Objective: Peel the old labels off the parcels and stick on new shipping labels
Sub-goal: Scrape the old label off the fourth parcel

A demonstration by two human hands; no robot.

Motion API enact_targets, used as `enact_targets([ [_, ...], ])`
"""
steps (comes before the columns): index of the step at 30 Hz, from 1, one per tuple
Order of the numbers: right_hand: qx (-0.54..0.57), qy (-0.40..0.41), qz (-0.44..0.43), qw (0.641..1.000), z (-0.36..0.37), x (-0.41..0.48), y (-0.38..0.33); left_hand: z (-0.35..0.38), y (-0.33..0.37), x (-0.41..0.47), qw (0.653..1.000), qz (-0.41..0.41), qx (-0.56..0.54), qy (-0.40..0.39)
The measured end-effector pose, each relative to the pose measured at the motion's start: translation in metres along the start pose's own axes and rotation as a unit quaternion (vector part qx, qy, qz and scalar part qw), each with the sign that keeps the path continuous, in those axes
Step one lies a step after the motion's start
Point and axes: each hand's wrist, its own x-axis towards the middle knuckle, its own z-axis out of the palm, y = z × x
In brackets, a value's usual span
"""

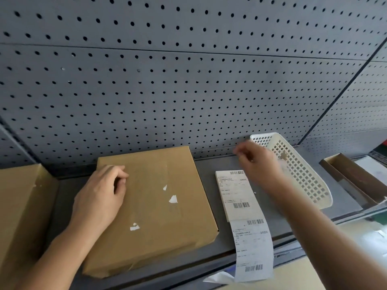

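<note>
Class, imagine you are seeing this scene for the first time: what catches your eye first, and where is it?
The flat brown parcel left of centre, dotted with torn white label scraps, has the left hand resting on it. To its right, a stack of shipping labels trails a strip over the shelf edge, with the right hand blurred near a white basket.

Your left hand sits lower left of centre, palm down, fingers curled under, thumb tucked against them, nothing seen in grip. Your left forearm runs in from bottom-left corner. Your right hand reaches up at centre right, blurred, fingers bent downward; grip unclear. Your right forearm stretches diagonally from bottom-right corner, bare. Hands well apart.
</note>
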Motion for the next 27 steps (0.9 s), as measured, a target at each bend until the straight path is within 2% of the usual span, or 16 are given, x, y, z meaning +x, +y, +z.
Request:
enact_targets([
  [4,0.071,-0.164,-0.149,0.973,0.043,-0.036,-0.051,-0.001,0.002,-0.001,1.000,-0.009,-0.005,-0.001],
  [7,0.050,-0.231,-0.180,0.955,0.069,-0.051,-0.067,0.000,0.000,-0.001,1.000,-0.007,-0.009,0.004],
  [11,-0.001,-0.201,-0.204,0.958,0.084,-0.057,-0.069,0.001,-0.002,-0.001,1.000,-0.004,-0.014,0.013],
  [17,-0.006,-0.144,-0.225,0.964,0.093,-0.062,-0.068,0.001,-0.002,-0.002,1.000,-0.001,-0.012,0.027],
  [23,0.040,-0.139,-0.208,0.968,0.092,-0.064,-0.065,0.001,-0.003,-0.002,0.999,0.006,-0.015,0.029],
  [27,0.005,-0.142,-0.231,0.962,0.092,-0.065,-0.068,0.001,-0.004,-0.002,0.999,0.005,-0.021,0.030],
])
